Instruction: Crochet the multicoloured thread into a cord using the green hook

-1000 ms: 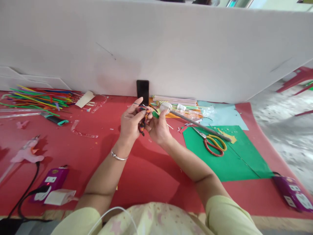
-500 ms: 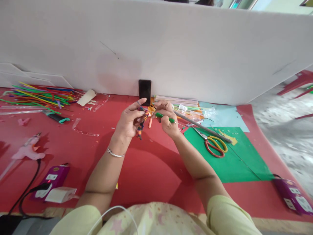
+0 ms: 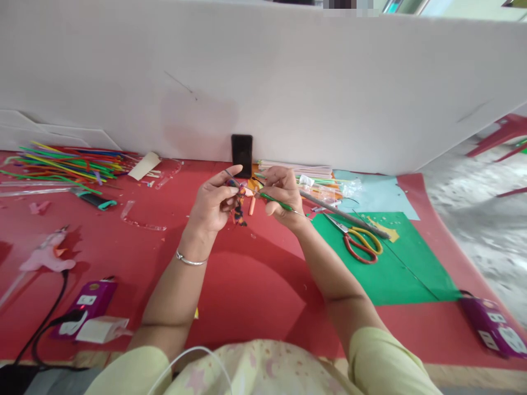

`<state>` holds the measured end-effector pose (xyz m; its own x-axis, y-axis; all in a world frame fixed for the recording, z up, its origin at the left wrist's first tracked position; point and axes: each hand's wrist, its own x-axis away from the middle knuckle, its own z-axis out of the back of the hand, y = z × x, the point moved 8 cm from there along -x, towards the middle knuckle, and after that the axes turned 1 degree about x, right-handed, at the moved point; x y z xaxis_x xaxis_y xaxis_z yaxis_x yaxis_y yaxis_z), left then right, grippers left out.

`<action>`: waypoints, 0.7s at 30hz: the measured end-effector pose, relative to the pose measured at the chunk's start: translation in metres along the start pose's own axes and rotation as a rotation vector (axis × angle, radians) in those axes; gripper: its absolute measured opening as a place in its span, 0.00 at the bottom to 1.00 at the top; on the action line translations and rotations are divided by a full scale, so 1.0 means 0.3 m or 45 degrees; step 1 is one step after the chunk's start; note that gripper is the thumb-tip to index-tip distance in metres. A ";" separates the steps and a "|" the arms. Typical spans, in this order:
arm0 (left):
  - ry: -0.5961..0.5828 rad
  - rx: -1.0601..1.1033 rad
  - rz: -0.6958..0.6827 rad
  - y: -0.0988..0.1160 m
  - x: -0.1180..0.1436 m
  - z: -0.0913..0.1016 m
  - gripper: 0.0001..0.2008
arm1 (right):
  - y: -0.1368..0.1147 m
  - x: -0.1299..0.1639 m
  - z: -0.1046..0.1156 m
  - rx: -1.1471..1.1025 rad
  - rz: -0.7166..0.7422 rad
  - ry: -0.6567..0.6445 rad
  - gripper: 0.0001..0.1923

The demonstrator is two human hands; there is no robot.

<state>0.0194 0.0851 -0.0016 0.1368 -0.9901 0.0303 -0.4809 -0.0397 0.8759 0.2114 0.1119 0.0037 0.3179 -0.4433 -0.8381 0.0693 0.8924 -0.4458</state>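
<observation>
At centre, the left hand (image 3: 211, 207) is pinching multicoloured yarnwork (image 3: 239, 213), the right hand (image 3: 287, 187) a green-handled metal tool (image 3: 284, 205), probably stitching, next needing tension.

Partition (image 3: 263, 77) runs along the back of the desk (image 3: 255, 312), phone (image 3: 242, 156) upright right in front of it. Nearer in, the small piece (image 3: 239, 211) is in the left hand (image 3: 211, 206), and the tool (image 3: 276, 201) is in the right hand (image 3: 288, 192). Back left you've got a pile of pipe cleaners (image 3: 69, 165), cutter (image 3: 94, 199) just in front, then glue gun (image 3: 49, 257), then a power box (image 3: 94, 297) near the front edge. Over right, scissors (image 3: 362, 247) lie on a sheet (image 3: 420, 274), another sheet (image 3: 382, 192) behind that, second power box (image 3: 492, 323) front right.
</observation>
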 end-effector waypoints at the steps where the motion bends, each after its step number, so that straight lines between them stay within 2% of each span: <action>1: 0.001 0.004 -0.003 0.002 0.000 0.001 0.26 | 0.001 0.000 0.000 0.031 0.004 -0.008 0.37; 5: -0.007 0.003 -0.007 0.005 -0.003 0.009 0.24 | -0.003 -0.006 0.007 0.123 0.025 -0.074 0.39; 12: -0.122 -0.048 -0.016 0.011 -0.006 0.006 0.21 | -0.041 -0.038 0.032 0.079 -0.010 -0.276 0.33; 21: -0.138 0.018 -0.031 0.003 -0.005 0.002 0.19 | -0.035 -0.027 0.026 -0.035 -0.085 -0.112 0.34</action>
<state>0.0181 0.0865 -0.0012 0.0546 -0.9975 -0.0439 -0.4912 -0.0651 0.8686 0.2153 0.1067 0.0178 0.3951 -0.4915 -0.7761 0.0671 0.8580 -0.5092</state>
